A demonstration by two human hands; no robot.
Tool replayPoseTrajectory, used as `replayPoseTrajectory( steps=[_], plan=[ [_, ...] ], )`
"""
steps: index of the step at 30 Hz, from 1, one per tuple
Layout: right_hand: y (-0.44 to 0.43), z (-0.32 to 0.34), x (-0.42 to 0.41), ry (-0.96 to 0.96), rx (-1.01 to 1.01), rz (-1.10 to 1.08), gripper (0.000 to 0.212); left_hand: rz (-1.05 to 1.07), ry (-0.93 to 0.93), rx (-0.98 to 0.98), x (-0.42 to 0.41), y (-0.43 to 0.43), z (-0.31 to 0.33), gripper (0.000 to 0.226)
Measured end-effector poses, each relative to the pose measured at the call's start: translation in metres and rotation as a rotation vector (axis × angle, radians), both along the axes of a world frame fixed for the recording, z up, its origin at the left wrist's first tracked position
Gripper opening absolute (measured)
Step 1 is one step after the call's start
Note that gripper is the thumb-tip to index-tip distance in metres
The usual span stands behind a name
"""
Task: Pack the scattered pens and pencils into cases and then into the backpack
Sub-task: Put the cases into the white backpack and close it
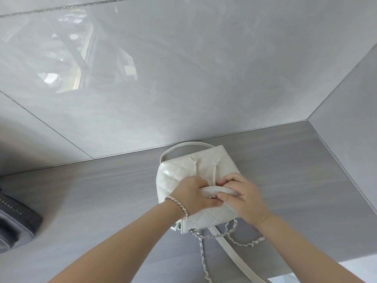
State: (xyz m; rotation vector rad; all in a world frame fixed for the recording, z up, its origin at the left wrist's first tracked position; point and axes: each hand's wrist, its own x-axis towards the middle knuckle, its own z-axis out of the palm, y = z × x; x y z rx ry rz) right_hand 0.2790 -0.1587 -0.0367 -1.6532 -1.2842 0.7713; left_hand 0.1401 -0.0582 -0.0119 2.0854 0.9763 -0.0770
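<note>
Backpack [179, 176] sits centre-low in frame on counter [102, 190]; left hand [195, 196] and right hand [243, 198] both pinch its flap [216, 189] at the clasp, prob. to fasten it; dark case [14, 219] lies far left, apart.

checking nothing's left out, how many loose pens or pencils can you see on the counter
0. None show on the counter. Both hands are at the white backpack; some may be hidden inside it or the dark case at left.
</note>
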Motion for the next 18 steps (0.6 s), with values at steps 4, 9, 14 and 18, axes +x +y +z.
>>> replayPoseTrajectory(
  steps=[4,9,14,18],
  plan=[
    [0.009,0.002,0.003,0.009,-0.072,-0.05,0.012,0.016,0.002,-0.051,-0.002,0.003,0.001,0.032],
    [0.02,0.009,0.009,0.09,-0.186,-0.07,0.032,-0.036,0.061,-0.139,-0.002,0.014,0.009,0.035],
    [0.025,0.01,0.007,0.085,-0.238,-0.134,0.031,-0.062,0.141,-0.094,0.006,0.009,0.01,0.03],
    [0.03,0.013,0.002,0.094,-0.23,-0.269,0.039,0.004,0.121,-0.12,0.008,0.007,0.014,0.029]
  ],
)
